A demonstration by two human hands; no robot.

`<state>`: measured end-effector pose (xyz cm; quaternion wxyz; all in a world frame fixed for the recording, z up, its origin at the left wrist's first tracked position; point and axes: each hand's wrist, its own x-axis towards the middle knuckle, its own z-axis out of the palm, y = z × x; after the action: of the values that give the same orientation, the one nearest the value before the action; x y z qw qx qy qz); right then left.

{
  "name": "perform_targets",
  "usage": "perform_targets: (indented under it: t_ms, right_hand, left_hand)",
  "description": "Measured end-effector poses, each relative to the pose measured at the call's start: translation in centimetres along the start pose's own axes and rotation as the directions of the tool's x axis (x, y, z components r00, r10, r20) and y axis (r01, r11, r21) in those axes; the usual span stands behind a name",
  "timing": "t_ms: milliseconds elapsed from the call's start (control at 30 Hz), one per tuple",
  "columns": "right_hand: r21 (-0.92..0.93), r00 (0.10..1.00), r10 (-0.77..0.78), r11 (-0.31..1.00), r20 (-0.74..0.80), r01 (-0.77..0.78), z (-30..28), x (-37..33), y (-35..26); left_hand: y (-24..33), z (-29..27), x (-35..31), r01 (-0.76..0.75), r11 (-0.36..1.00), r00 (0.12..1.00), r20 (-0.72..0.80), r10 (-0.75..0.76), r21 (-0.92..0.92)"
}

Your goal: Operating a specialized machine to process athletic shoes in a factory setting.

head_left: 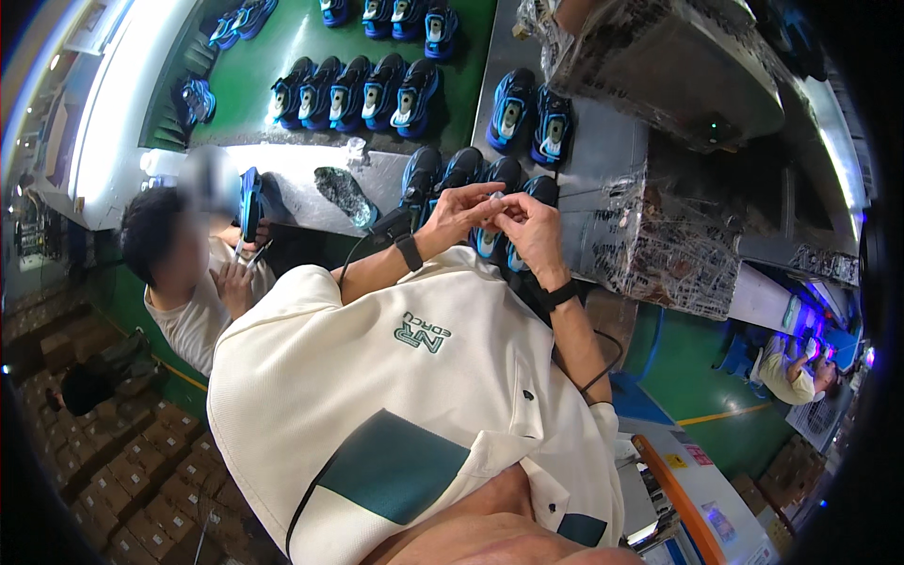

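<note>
As shoes line the table, cartons stand behind.

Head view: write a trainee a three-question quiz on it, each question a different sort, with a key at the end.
1. How many shoes stand in the close-packed row on the nearer part of the green surface?
2. True or false: the left hand and right hand are held close together.
3. Fill in the blank: behind each hand is worn a black ____.

Key:
1. Five.
2. True; a small pale thing shows at their fingertips.
3. Band.
</note>
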<state>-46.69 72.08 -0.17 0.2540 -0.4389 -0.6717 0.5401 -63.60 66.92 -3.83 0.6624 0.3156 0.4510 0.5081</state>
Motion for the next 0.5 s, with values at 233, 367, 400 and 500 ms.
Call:
perform_targets:
  t_ms: [233, 367, 400, 500]
  right_hand:
    - [-0.031, 0.999, -0.018, 0.999, -0.033, 0.017, -0.4, 2.1, -2.5]
    - [-0.095, 0.970, -0.211, 0.975, -0.123, 0.200, -3.5, -0.7, -7.6]
    - [-0.157, 0.949, -0.275, 0.955, -0.155, 0.251, -4.8, -1.9, -8.9]
    - [-0.580, 0.825, -0.431, 0.799, -0.365, 0.161, -10.1, -5.1, -11.6]
  left_hand:
    - [1.3, -2.5, 4.1, -0.062, 0.998, 0.998, 0.026, 0.063, -0.009]
    - [6.4, -5.6, 5.9, -0.216, 0.975, 0.950, -0.219, 0.221, 0.045]
    - [8.8, -6.3, 6.4, -0.326, 0.943, 0.904, -0.269, 0.333, 0.070]
    - [18.9, -7.4, 7.6, -0.616, 0.687, 0.650, -0.243, 0.720, 0.386]
